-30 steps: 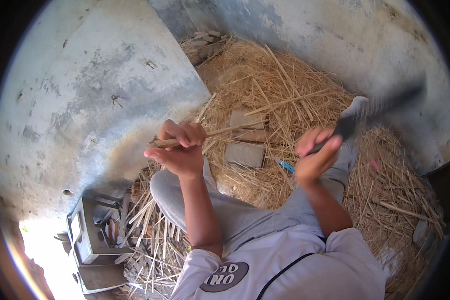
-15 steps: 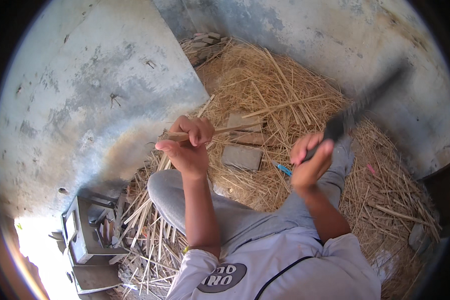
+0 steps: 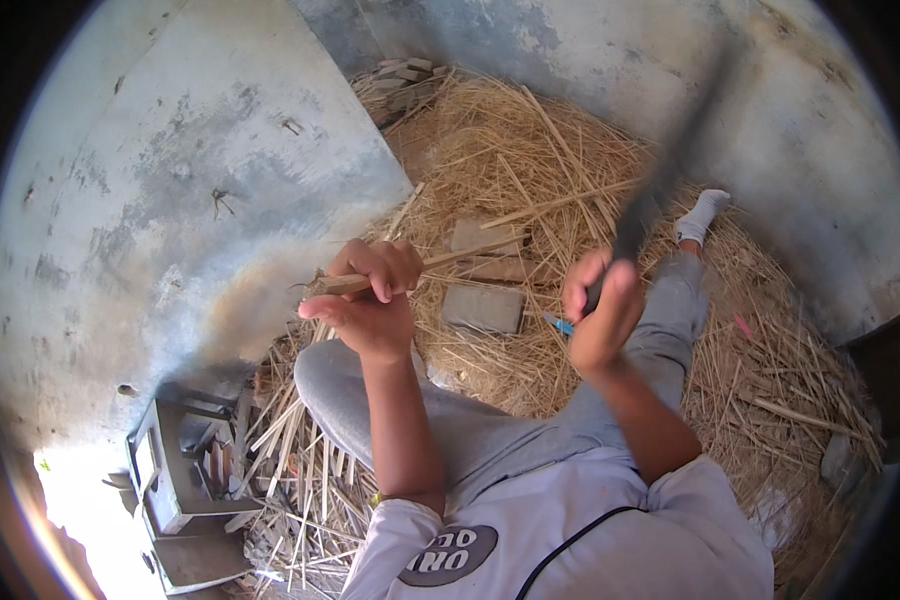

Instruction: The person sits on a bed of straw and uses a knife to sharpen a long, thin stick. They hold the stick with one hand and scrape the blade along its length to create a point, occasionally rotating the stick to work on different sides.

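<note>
My left hand [image 3: 373,318] is closed round a thin split strip of wood or bamboo [image 3: 450,259]. One end of the strip shows above the thumb, and the other points right, over the straw-covered ground. In my right hand [image 3: 604,318] is the handle of a machete [image 3: 645,205], its long dark blade slanting up to the right. The blade's far end is smeared by motion, and a gap separates it from the strip. Between my legs lies a grey block [image 3: 482,309], with a second block [image 3: 480,237] behind it.
Shavings and thin strips [image 3: 510,140] cover the ground. A blue-handled tool [image 3: 561,325] lies near my right hand, partly hidden. At lower left a small metal box-like frame [image 3: 175,470] stands beside loose strips [image 3: 310,480]. Worn plaster walls [image 3: 200,150] close in the far side.
My right hand has swung the machete from leaning far right to a steeper angle, and shifted slightly left. My left hand still grips the strip, a little lower and further left.
</note>
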Demonstrator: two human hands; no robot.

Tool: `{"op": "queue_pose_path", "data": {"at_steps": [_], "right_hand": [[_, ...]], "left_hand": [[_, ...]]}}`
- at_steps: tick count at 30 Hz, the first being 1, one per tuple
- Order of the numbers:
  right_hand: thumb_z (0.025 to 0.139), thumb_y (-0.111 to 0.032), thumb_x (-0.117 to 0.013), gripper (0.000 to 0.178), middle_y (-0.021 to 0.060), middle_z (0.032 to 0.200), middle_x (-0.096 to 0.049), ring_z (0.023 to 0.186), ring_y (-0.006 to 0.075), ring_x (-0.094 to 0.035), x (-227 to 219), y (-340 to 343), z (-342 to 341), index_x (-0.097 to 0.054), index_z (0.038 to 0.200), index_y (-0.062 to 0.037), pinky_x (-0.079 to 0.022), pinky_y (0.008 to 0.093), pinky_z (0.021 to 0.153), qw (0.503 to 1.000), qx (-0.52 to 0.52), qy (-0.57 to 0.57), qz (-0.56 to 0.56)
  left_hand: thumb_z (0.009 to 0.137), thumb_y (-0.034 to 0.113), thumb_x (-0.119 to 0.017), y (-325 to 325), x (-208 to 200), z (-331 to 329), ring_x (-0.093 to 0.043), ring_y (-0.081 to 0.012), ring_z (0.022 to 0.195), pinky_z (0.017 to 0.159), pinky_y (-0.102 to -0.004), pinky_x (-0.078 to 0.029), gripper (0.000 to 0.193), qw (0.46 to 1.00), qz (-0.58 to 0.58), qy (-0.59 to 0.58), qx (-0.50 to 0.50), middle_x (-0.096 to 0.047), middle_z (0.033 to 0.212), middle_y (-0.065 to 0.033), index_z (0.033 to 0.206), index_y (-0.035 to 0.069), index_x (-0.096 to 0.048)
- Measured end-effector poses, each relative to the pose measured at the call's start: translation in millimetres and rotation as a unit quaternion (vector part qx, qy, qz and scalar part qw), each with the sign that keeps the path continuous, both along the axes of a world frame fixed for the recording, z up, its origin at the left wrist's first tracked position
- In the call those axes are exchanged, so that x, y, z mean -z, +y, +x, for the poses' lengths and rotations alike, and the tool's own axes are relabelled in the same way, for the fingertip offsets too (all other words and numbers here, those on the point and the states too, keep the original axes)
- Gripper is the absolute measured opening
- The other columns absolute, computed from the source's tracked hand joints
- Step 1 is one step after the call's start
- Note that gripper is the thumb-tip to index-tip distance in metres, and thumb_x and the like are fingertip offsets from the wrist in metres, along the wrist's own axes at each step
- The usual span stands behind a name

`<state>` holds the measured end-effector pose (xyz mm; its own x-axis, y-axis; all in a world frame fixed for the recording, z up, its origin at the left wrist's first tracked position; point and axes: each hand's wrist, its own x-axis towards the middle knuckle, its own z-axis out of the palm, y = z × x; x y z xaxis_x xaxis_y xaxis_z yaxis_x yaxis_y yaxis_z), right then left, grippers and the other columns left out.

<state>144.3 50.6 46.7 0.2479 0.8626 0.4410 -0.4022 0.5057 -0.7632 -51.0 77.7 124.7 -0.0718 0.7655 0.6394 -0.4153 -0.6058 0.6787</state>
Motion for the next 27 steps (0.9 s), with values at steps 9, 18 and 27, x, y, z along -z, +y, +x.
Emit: {"op": "queue_pose_path", "data": {"at_steps": [9,18,27], "right_hand": [[0.101,-0.052,-0.043,0.056,0.0009,0.054,-0.044,0.050,0.0115,-0.043,29.4,12.2,-15.6,-0.053,0.075,-0.0034,-0.036,0.0295,0.049,0.824,-0.192,-0.357,-0.395],[0.105,-0.034,-0.039,0.031,-0.0010,0.062,-0.045,0.052,0.0064,-0.044,-63.2,-18.2,6.1,-0.050,0.090,-0.0082,-0.035,0.0235,0.045,0.992,0.048,-0.110,-0.032],[0.101,-0.039,-0.047,0.043,0.0210,0.063,-0.057,0.056,0.0353,-0.057,97.5,16.2,-36.2,-0.054,0.089,0.0025,-0.050,0.0417,0.057,0.844,-0.032,-0.464,-0.267]], "left_hand": [[0.076,0.091,-0.032,3.7,6.4,-28.2,-0.024,-0.0136,0.048,0.050,-0.0317,-0.021,0.080,0.998,0.024,-0.044,0.033,-0.030,0.051,0.0012,0.063,0.012,-0.038],[0.078,0.090,-0.029,1.9,8.9,-34.6,-0.020,-0.0141,0.047,0.049,-0.0322,-0.021,0.078,0.997,0.007,-0.065,-0.033,-0.027,0.049,0.0018,0.063,0.014,-0.032],[0.071,0.094,-0.033,3.5,13.0,-10.4,-0.025,-0.0140,0.048,0.050,-0.0312,-0.022,0.083,0.998,0.022,-0.028,0.058,-0.031,0.052,0.0004,0.064,0.012,-0.036]]}}
